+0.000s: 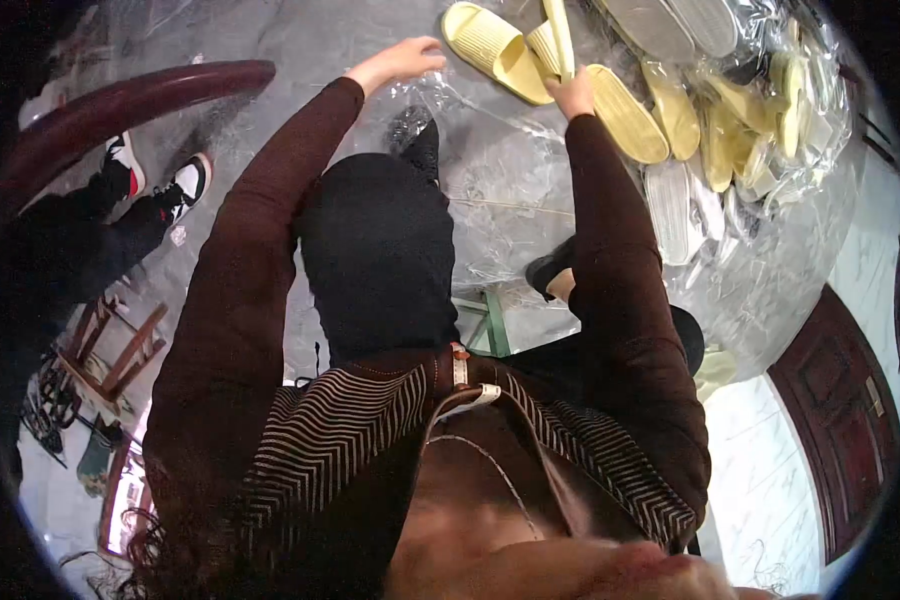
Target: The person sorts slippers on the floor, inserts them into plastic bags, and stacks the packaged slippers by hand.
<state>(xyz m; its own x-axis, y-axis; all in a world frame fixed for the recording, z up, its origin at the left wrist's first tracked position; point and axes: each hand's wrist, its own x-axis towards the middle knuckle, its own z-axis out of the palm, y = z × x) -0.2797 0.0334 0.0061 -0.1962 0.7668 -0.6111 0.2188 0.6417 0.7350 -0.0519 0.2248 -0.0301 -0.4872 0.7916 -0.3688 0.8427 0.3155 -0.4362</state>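
Observation:
My left hand (407, 61) reaches forward at the upper left of centre, its fingers slightly bent and apart, just above clear crinkled plastic (440, 100). My right hand (573, 95) is closed around the near end of a yellow slipper (560, 38), which stands on its edge. Beside it on the left lies a ribbed yellow slipper (494, 48), sole down. Another yellow slipper (627, 115) lies just right of my right hand.
Yellow and grey slippers in clear plastic (735, 115) are heaped at the upper right. A dark red curved rail (150, 98) and another person's sneakers (188, 186) are at the left. A wooden stool (115, 360) stands lower left; a green stool (485, 325) shows between my legs.

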